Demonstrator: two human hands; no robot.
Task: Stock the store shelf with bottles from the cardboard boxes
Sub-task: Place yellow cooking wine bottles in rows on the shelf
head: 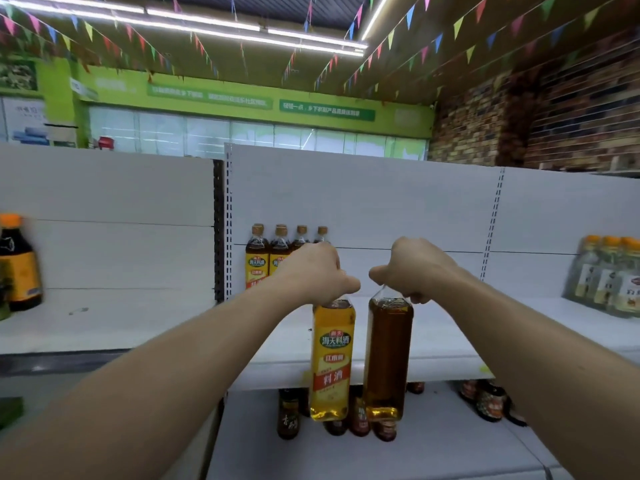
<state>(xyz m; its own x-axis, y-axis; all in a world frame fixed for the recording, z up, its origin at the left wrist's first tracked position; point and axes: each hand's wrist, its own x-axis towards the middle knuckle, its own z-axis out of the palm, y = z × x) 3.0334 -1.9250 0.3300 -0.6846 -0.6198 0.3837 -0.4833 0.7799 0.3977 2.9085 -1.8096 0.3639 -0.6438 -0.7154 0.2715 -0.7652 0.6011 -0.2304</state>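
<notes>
Two bare arms reached forward toward a white shelf (450, 341), each hand holding one tall bottle by its top; the left hand (317, 271) had its fingers curled tightly round the neck of a yellow-labelled bottle (332, 358), thumb pointing inward, and the neck and cap were hidden inside the fist; the right hand (412, 268) gripped the neck of an amber bottle (388, 358) in the same way, its label turned out of sight and its cap covered by the fingers; both bottles hung upright, side by side, in front of the shelf's front edge, their bases lower than that edge; whether either touched the shelf could not be told

At the back of the shelf, behind the left hand, stood a row of matching bottles (258, 258), partly blocked by the hand and wrist, so the full count was unclear; at the shelf's far right end stood a blurred group of pale bottles (609, 278) with orange caps, cut off by the picture's edge; left of the shelf, on the neighbouring bay, was a blurred dark bottle (17, 265) with an orange cap; below the shelf stood small dark bottles (289, 414), several hidden behind the two held bottles, their labels too blurred to read
</notes>
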